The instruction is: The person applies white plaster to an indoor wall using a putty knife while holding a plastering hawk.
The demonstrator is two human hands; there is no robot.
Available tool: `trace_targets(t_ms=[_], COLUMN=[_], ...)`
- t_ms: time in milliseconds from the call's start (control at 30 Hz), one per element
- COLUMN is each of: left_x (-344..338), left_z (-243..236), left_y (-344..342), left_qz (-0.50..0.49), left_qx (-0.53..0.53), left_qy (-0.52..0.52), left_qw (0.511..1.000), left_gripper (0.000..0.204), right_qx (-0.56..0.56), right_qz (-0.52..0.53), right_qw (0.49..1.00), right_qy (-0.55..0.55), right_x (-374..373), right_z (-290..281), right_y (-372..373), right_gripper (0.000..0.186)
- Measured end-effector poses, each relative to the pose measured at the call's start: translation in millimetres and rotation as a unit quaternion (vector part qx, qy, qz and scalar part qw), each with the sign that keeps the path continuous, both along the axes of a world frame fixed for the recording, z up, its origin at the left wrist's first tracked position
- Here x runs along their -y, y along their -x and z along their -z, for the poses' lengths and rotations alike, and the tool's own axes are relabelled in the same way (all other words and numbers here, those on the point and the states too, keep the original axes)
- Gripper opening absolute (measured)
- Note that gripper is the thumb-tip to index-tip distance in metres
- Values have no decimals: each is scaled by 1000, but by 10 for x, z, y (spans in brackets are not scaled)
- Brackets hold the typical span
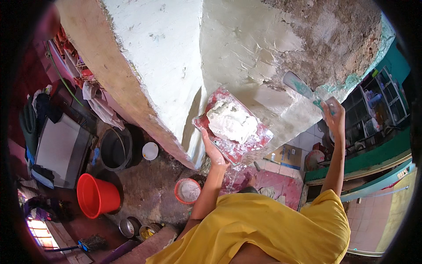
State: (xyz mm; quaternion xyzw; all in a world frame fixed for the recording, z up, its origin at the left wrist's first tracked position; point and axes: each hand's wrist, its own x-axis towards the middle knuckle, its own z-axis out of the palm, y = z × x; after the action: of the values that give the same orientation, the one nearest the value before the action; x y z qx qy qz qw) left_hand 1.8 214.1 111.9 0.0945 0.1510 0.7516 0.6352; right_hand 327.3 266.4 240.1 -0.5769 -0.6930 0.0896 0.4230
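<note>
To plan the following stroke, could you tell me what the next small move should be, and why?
Probably draw the putty knife in the right hand down across the rough bare patch; its blade already lies on the wall at the edge of the patch, while the left hand holds the red board of plaster.

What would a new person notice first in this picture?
A white plastered wall corner fills the middle. The left hand holds up a red board heaped with white plaster, and the right hand presses a trowel on the bare grey patch. Lower left stands a red bucket.

red board [233, 132] | white plaster [231, 123] | red bucket [96, 196] | yellow shirt [272, 233]
</note>
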Motion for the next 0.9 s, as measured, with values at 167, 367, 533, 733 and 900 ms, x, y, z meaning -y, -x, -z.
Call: trace_targets(t_ms=[167,367,533,733,900], left_x=[22,21,66,28,48], left_z=[41,81,-13,99,5], left_y=[22,12,2,-3,-20], left_qz=[12,17,2,-6,2], left_qx=[12,32,19,27,28], left_qy=[11,-13,-4,17,-9], left_qw=[1000,999,1000,999,1000], left_gripper=[66,65,63,63,64], right_qx=[43,81,69,101,100], right_qz=[-61,-17,21,19,-2], right_qw=[997,996,997,995,994], right_qy=[-27,-43,-30,-12,-42], right_x=[-164,-353,-257,-15,-107], right_z=[341,301,166,-150,72], right_y=[491,676,325,-51,355], right_gripper=[22,25,27,21,30])
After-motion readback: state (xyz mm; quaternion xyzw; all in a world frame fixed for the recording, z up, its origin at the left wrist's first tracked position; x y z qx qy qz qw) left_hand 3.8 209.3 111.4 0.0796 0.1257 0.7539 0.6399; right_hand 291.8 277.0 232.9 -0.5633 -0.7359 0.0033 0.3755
